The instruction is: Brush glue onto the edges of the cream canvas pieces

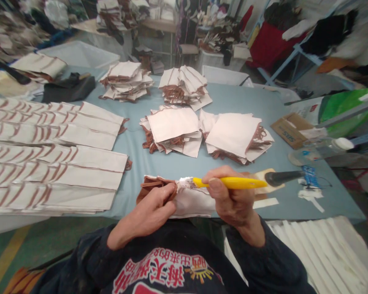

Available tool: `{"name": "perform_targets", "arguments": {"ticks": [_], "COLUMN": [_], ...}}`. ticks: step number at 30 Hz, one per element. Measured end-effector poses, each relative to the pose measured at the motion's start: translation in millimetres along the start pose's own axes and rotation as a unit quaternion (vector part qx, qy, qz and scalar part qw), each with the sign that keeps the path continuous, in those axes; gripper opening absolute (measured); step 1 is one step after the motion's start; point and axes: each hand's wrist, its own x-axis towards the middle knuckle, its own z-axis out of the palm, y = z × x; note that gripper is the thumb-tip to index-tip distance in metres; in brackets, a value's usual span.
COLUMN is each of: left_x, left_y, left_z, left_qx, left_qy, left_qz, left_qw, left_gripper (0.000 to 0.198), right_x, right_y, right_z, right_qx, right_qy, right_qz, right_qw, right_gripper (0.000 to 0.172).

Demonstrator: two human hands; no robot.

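"Yellow stood out first in the head view: what was it?"

"The handle of a brush-like tool (pixel 233 182), gripped in the right hand (pixel 234 202). Thumb and fingers were closed around it, and its white, ragged tip (pixel 185 183) pointed left, at the work."

"And the work itself?"

"One cloth piece (pixel 193 203), off-white with a folded brown part at its left end. It lay at the near edge of the blue-green table (pixel 133 163), right in front of the person."

"How did the left hand (pixel 151 210) have it?"

"Thumb and fingers were closed on the brown part, just beside the white tip. I couldn't see the fingers underneath."

"Did the tip touch the cloth?"

"It looked to be at the cloth's upper edge, but I couldn't tell whether it was pressing."

"What lay around?"

"Long overlapping rows of brown-edged cloth (pixel 49 163) covered the left side. Beyond the hands stood four stacks, the nearer two (pixel 173 124) (pixel 233 132) close together. On the right were a cardboard box (pixel 288 132) and a clear bottle (pixel 317 152) with a white cap, lying tilted."

"And the black handle (pixel 283 177)?"

"It lined up with the yellow one; I couldn't tell whether they were joined."
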Motion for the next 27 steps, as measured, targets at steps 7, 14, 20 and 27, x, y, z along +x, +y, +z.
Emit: {"name": "perform_targets", "arguments": {"ticks": [7,14,20,27], "left_x": [-1.6,8.0,9.8,13.5], "left_y": [-25.5,-37.3,-43.0,-39.2], "left_z": [14.8,17.5,20.9,24.0], "left_qx": [0.180,0.300,0.295,0.278], "left_qy": [0.063,0.091,0.092,0.129], "left_qz": [0.228,0.298,0.297,0.310], "left_qw": [0.955,0.902,0.903,0.900], "left_gripper": [0.025,0.034,0.029,0.030], "right_x": [-25.5,-21.0,-18.3,-20.1], "right_y": [-2.9,-18.8,-35.6,-21.6], "right_z": [-12.2,-12.7,-7.9,-8.7], "right_qx": [0.015,-0.138,-0.103,-0.150], "right_qy": [0.156,0.044,-0.033,0.030], "right_qz": [0.073,0.046,0.041,0.057], "right_qw": [0.985,0.988,0.993,0.987], "right_gripper": [0.022,0.021,0.024,0.020]}}
